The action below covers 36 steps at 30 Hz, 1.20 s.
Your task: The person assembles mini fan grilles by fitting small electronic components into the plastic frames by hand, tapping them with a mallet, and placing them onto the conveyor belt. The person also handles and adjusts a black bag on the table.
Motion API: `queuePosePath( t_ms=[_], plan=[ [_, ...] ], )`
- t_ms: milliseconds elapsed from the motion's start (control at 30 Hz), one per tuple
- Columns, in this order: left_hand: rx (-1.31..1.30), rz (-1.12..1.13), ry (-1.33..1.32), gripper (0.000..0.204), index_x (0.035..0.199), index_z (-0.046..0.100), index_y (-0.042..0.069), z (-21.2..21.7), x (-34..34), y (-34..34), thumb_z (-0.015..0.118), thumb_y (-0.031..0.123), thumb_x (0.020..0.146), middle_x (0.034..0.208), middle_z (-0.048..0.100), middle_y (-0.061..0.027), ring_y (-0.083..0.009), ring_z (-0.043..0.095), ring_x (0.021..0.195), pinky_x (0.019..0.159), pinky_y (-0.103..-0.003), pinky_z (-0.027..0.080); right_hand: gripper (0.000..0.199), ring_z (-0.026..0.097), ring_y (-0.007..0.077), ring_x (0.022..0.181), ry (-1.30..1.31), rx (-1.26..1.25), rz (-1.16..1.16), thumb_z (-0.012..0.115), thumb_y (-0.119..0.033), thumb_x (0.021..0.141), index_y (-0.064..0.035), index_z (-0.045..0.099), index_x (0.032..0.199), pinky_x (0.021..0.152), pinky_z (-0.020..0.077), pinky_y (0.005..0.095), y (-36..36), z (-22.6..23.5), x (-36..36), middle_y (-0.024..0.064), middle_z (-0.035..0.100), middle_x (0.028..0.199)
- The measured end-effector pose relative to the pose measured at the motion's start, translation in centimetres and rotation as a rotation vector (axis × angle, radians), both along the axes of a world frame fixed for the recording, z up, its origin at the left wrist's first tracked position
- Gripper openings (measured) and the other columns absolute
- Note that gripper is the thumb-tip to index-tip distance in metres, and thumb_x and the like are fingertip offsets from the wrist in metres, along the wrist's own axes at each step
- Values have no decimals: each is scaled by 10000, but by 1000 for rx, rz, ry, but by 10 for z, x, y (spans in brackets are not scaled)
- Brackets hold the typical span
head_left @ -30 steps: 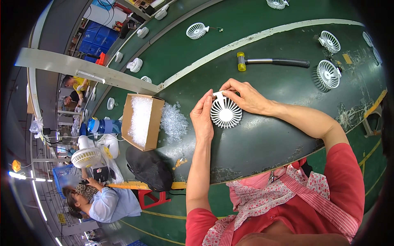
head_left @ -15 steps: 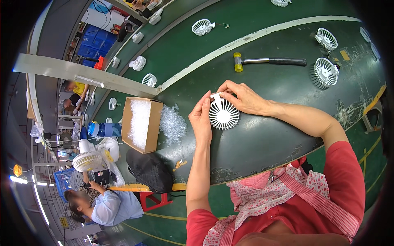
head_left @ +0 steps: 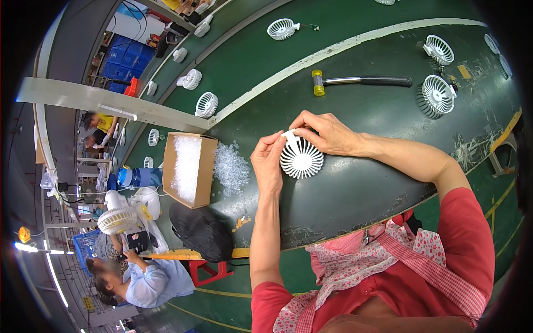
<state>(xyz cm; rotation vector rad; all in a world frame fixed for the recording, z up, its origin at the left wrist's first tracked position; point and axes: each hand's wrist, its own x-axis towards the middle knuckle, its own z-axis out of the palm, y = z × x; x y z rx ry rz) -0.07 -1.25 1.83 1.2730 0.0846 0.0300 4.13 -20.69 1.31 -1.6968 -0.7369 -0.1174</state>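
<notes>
A round white fan cage (head_left: 302, 161) with radial ribs is held just above the dark green bench, its narrow neck pointing away from me. My left hand (head_left: 268, 162) pinches that neck from the left with thumb and fingertips. From the right, the fingers of my right hand (head_left: 325, 132) close on the same neck and the cage's upper rim. Whatever small part may sit between the fingertips is hidden. Left of my left hand lies a heap of small clear plastic pieces (head_left: 231, 168), beside an open cardboard box (head_left: 206, 172) filled with more of them.
Beyond my hands lies a mallet (head_left: 363, 81) with a yellow head. More white fan cages (head_left: 438, 94) rest at the right, and others (head_left: 282, 29) are on the green conveyor. A black mesh cap (head_left: 202, 230), blue bottle (head_left: 139, 177) and white desk fan (head_left: 117, 220) stand left; a co-worker (head_left: 158, 283) sits beyond.
Both hands and the fan cage have shifted slightly to the left, and the cage has turned a little. Cages on the conveyor have moved along to the right.
</notes>
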Motion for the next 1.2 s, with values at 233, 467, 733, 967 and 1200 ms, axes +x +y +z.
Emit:
queuePosePath(
  t_ms=[233,467,733,967,1200],
  plan=[
    [3,-128,27,135,1033,658,-4,6,-5,5,700,-8,905,996,708,-71,-99,659,892,805,-231,528,148,708,312,755,-82,-72,100,625,-108,964,14,599,1044,660,543,360,-4,1,3,161,713,876],
    [-172,-52,11,192,1090,625,-20,7,-5,10,695,20,916,1025,713,-105,-124,679,899,818,-249,549,152,653,217,832,-25,10,82,660,-89,932,8,605,1035,736,519,334,-3,6,6,107,657,939],
    [-104,-34,9,205,1099,626,-24,12,-6,8,698,12,911,1048,715,-120,-127,680,922,840,-251,543,111,600,269,871,-274,-11,31,653,-125,917,-32,614,965,801,458,381,0,8,6,77,615,920],
    [139,58,-243,168,1043,659,-4,18,-10,4,700,-37,883,1085,694,-117,-168,643,1011,914,-293,508,134,612,242,940,-211,-14,67,704,-81,882,-51,636,994,877,451,390,-3,23,3,58,651,976],
    [592,62,-503,190,989,670,20,19,-10,-3,725,-60,825,1082,671,-92,-223,587,1109,956,-329,471,147,600,221,926,-437,-38,32,746,-105,849,-58,686,975,871,441,378,-10,17,9,45,652,982]
  ],
)
